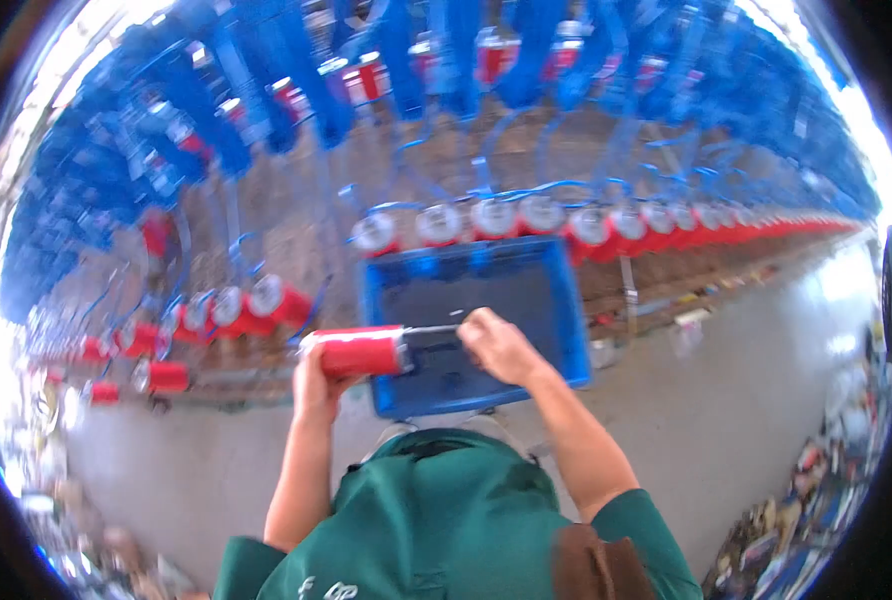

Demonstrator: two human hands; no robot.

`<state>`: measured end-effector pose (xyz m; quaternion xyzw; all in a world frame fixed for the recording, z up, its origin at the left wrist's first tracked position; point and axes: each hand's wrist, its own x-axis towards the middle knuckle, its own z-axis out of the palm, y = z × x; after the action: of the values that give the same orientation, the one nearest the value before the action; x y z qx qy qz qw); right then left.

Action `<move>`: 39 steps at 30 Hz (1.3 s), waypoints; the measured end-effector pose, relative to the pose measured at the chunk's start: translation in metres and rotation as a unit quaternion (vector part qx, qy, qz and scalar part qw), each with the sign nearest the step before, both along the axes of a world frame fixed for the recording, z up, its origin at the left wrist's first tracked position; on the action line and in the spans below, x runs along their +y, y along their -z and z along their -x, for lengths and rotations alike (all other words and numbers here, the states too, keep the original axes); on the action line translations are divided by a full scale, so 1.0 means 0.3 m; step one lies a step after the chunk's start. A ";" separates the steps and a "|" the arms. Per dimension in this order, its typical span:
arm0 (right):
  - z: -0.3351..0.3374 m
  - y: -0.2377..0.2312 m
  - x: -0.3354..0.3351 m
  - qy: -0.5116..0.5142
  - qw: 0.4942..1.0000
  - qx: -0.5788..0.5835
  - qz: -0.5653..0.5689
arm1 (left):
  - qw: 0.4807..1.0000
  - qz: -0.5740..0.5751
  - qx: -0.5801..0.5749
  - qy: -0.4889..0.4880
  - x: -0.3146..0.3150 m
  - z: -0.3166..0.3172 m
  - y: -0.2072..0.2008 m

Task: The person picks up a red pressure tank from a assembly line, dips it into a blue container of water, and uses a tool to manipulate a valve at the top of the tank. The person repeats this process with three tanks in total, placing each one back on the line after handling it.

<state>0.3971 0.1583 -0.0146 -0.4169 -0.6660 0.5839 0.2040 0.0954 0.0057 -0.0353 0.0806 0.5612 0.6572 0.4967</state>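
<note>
My left hand (pixel 318 385) is wrapped round the back end of a red cylinder (pixel 356 353) with a silvery front end. The cylinder lies level in front of my body and points right. From its silvery end a thin metal rod (pixel 432 330) runs toward my right hand (pixel 499 347), whose curled fingers close at the rod's far end. What exactly those fingers pinch is too blurred to see. Both hands are over or beside a blue plastic crate (pixel 577 345) with a dark inside, which stands beneath the rod.
Beyond the crate runs a long row of similar red cylinders with silvery ends (pixel 542 214), joined to blue tubes (pixel 536 187). More red cylinders (pixel 231 310) stand at left. Long blue hanging pieces (pixel 456 60) fill the top. Grey floor (pixel 726 400) stretches right; piled clutter (pixel 766 530) lines the lower right.
</note>
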 end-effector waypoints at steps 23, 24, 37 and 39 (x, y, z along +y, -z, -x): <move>0.086 0.005 0.007 0.017 0.977 0.171 0.130 | 0.993 0.069 0.086 0.038 0.031 0.034 0.021; 0.079 -0.016 0.003 0.041 0.967 0.155 0.200 | 0.993 0.067 0.087 0.040 0.034 0.024 0.017; 0.080 0.027 -0.026 0.081 0.969 0.158 0.173 | 0.998 0.016 0.052 0.033 0.011 0.013 0.001; 0.046 0.016 -0.019 0.086 0.905 0.198 0.366 | 0.998 0.023 0.055 0.034 0.013 -0.008 -0.019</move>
<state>0.3833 0.1525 -0.0195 -0.3935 -0.3128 0.8376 0.2139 0.0978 0.0097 -0.0295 0.1237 0.5998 0.6213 0.4887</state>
